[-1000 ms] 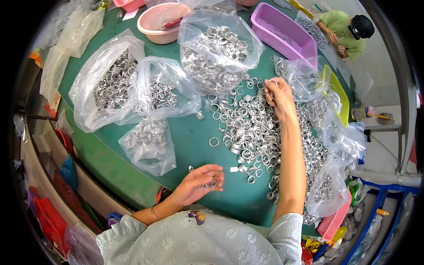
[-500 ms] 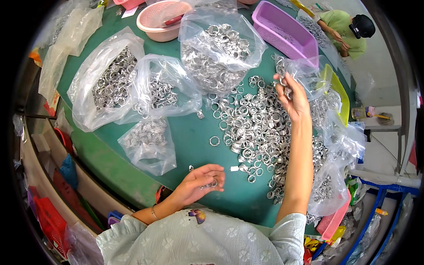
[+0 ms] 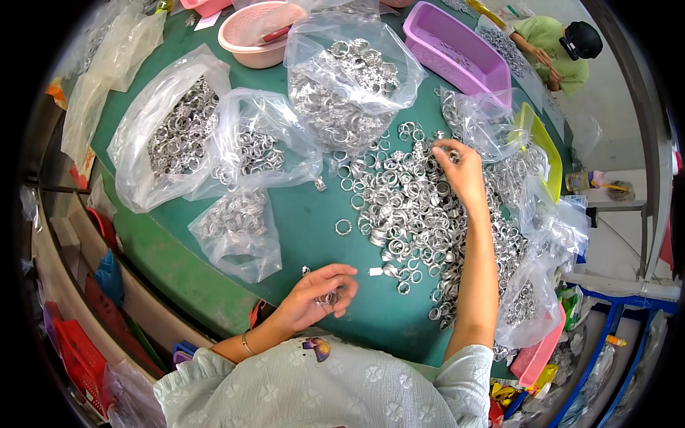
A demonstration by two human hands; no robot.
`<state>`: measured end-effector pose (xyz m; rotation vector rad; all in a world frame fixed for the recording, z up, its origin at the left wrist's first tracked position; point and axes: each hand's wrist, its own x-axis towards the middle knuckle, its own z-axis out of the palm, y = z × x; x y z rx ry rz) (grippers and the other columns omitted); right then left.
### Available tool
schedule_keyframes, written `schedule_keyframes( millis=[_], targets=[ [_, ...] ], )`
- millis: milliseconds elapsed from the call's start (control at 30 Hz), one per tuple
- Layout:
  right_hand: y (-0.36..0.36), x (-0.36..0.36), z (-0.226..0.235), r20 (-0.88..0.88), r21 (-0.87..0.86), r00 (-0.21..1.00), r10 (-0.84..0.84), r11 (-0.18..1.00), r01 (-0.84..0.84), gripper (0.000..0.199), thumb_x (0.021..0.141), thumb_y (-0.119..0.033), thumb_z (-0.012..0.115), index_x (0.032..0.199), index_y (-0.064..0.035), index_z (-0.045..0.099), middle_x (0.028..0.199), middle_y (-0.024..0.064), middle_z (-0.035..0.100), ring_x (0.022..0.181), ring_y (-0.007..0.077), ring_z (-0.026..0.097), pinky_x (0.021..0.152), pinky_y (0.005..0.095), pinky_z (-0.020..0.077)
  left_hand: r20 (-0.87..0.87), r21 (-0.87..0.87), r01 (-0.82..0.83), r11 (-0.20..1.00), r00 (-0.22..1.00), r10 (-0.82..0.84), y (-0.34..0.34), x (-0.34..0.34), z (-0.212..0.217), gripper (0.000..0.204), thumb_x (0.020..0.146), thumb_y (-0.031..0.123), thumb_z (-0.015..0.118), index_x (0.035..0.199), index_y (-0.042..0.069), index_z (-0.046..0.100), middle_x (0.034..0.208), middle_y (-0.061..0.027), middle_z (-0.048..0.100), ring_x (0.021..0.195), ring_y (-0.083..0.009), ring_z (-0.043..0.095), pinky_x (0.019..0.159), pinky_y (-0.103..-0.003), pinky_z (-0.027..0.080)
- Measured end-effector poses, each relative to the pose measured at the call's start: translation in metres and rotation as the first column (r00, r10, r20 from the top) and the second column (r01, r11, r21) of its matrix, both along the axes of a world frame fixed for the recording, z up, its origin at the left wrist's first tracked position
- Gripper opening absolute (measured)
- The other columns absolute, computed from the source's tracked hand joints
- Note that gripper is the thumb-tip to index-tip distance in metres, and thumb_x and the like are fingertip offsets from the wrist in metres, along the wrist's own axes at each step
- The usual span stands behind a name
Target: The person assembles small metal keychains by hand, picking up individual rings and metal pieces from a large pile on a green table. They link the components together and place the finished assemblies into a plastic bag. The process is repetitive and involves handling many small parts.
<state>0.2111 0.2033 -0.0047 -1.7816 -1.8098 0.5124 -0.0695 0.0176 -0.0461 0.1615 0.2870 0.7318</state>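
A large heap of silver-coloured metal rings (image 3: 410,196) lies on the green tabletop (image 3: 314,232). At the heap's far side my right hand (image 3: 462,172) reaches in from above, thumb and fingers bent round a few rings at their tips. Just beyond it sits a clear plastic bag (image 3: 485,118) with rings inside. Nearer to me, my left hand (image 3: 314,296) is half curled, palm up, with a few rings (image 3: 328,298) lying in it. A small white tag (image 3: 375,272) rests on the table between that hand and the heap.
Clear bags of rings stand on the left (image 3: 182,125) and at the far middle (image 3: 349,85). Behind are a pink basin (image 3: 246,53) and a purple basket (image 3: 464,53). A yellow-green tray (image 3: 546,153) stands right. A person in green (image 3: 553,53) works at the far right.
My right hand has come down from beside the clear bag onto the heap, moving slightly left and nearer. My left hand has turned a little, showing more of its rings.
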Motion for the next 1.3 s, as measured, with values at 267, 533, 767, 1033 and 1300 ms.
schedule_keyframes(
  millis=[267, 533, 767, 1033, 1300],
  targets=[
    [0.007, -0.028, 0.009, 0.385, -0.156, 0.917, 0.101, 0.987, -0.043, 0.027, 0.073, -0.026, 0.07, 0.082, -0.0015, 0.066, 0.073, 0.0182, 0.063, 0.068, 0.033, 0.061, 0.063, 0.0401, 0.0476, -0.023, 0.012, 0.005, 1.0, 1.0, -0.005, 0.0, 0.001, 0.0, 0.035, 0.09, 0.02, 0.048, 0.122, 0.005, 0.045, 0.09, -0.0094, 0.051, 0.067, -0.0127, 0.045, 0.059, -0.026, 0.038],
    [0.001, -0.019, 0.036, -0.461, -0.366, 0.881, -0.105, 0.927, -0.081, 0.013, 0.08, -0.008, 0.062, 0.088, 0.001, 0.065, 0.057, -0.0029, 0.049, 0.042, 0.0042, 0.041, 0.038, 0.0199, 0.0297, 0.013, 0.024, 0.009, 1.0, 1.0, -0.009, 0.0, 0.001, -0.002, 0.032, 0.092, 0.018, 0.047, 0.121, 0.004, 0.046, 0.092, -0.0075, 0.051, 0.069, -0.0111, 0.044, 0.064, -0.027, 0.04],
    [0.012, -0.04, 0.018, -0.024, -0.168, 0.965, 0.263, 0.95, -0.263, 0.023, 0.074, -0.017, 0.07, 0.095, -0.0078, 0.067, 0.085, 0.012, 0.066, 0.074, 0.0208, 0.062, 0.071, 0.0305, 0.0473, -0.001, 0.019, 0.013, 1.0, 1.0, -0.013, 0.001, 0.0, 0.0, 0.032, 0.092, 0.018, 0.047, 0.121, 0.004, 0.046, 0.092, -0.0073, 0.051, 0.069, -0.0109, 0.043, 0.065, -0.027, 0.04],
    [0.007, -0.038, 0.009, -0.263, 0.061, 0.891, 0.37, 0.928, -0.367, 0.015, 0.08, -0.015, 0.064, 0.085, -0.0019, 0.061, 0.081, 0.0043, 0.062, 0.069, 0.015, 0.055, 0.057, 0.0292, 0.0436, -0.009, 0.023, 0.016, 1.0, 1.0, -0.016, 0.0, -0.001, 0.001, 0.032, 0.092, 0.018, 0.047, 0.121, 0.005, 0.046, 0.091, -0.0067, 0.05, 0.068, -0.0106, 0.043, 0.066, -0.027, 0.04],
    [-0.009, 0.016, 0.029, -0.995, -0.068, 0.089, -0.043, 0.955, -0.289, 0.027, 0.086, -0.017, 0.055, 0.109, -0.0052, 0.047, 0.088, 0.0127, 0.055, 0.053, 0.0117, 0.045, 0.035, 0.018, 0.0322, -0.024, 0.01, 0.011, 1.0, 1.0, -0.011, 0.0, 0.002, 0.002, 0.034, 0.09, 0.018, 0.048, 0.121, 0.004, 0.045, 0.091, -0.009, 0.05, 0.068, -0.0123, 0.044, 0.063, -0.027, 0.04]
  ],
)
